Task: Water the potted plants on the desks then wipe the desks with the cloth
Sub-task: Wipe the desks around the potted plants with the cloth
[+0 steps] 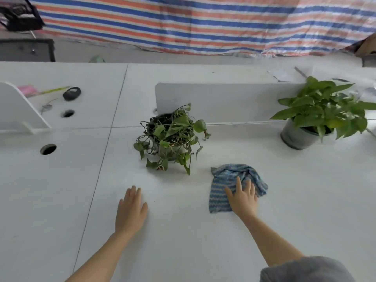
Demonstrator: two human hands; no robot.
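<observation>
Counter (203,231) surface is white, smooth and matte, divided by thin dark seams into panels. Two round cable holes (48,149) sit toward the left edge, and a low white partition (219,102) with rounded corners stands across the middle, directly behind the wilted plant (171,139).

Wilted plant occupies a dark round pot at the counter centre; its thin, tangled stems and drooping leaves spill over the rim onto the surface. Leafy plant (323,110) stands toward the right edge in a grey cylindrical pot, with broad, glossy, bright green leaves held upright. The two pots are well apart.

Cloth (225,188) is blue with pale wavy stripes, knit-textured and crumpled, lying flat on the counter just in front of and to the right of the wilted plant, apart from its trailing leaves.

Right hand (244,198) lies palm down on the cloth, fingers spread, pressing it to the surface. Left hand (131,210) rests palm down on bare counter, fingers extended and close together, holding nothing.

A small black device (71,93) lies near the far left corner. A striped red, white and blue tarpaulin (203,23) hangs beyond the far edge.
</observation>
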